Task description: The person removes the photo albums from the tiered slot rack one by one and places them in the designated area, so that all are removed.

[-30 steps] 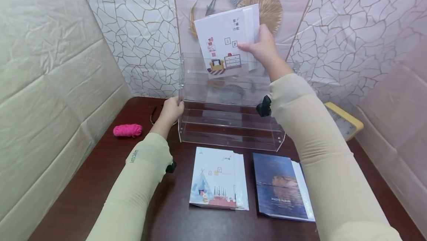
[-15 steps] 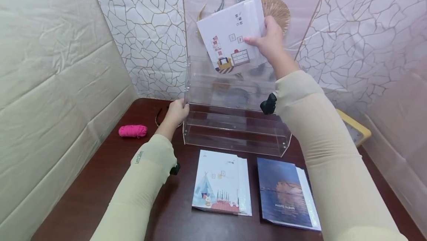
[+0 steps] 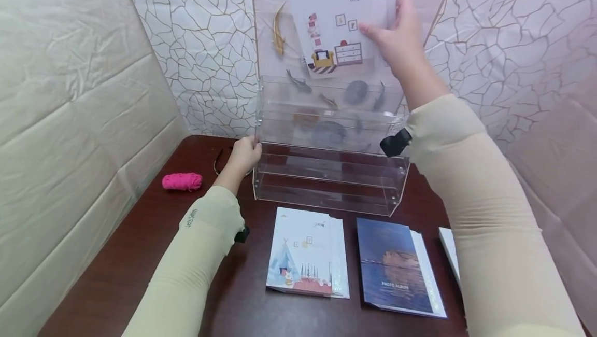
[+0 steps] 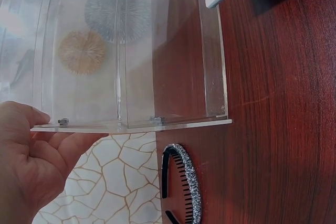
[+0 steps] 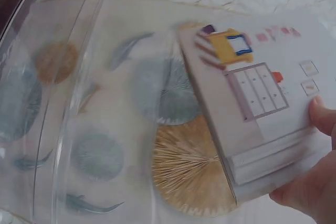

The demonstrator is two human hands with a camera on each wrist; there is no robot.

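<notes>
A white photo album [image 3: 333, 20] printed with a dresser and a yellow armchair is held up by my right hand [image 3: 401, 41], thumb on the cover. Its lower edge hangs just above the top tier of a clear acrylic rack [image 3: 326, 176]. In the right wrist view the album [image 5: 273, 98] tilts beside the rack's clear panels. My left hand [image 3: 244, 155] grips the rack's left side panel; in the left wrist view the thumb of that hand [image 4: 31, 156] lies inside the panel edge and the fingers outside.
A white tent-print album [image 3: 300, 254] and a blue photo album [image 3: 396, 269] lie before the rack. Another white album [image 3: 449, 246] is partly behind the right sleeve. Pink yarn [image 3: 182, 181] lies left; a glittery headband [image 4: 189, 182] is beside the rack.
My right hand has lifted the white album higher and a little to the right, clear of the rack's upper tier. The left hand keeps its grip on the rack's side.
</notes>
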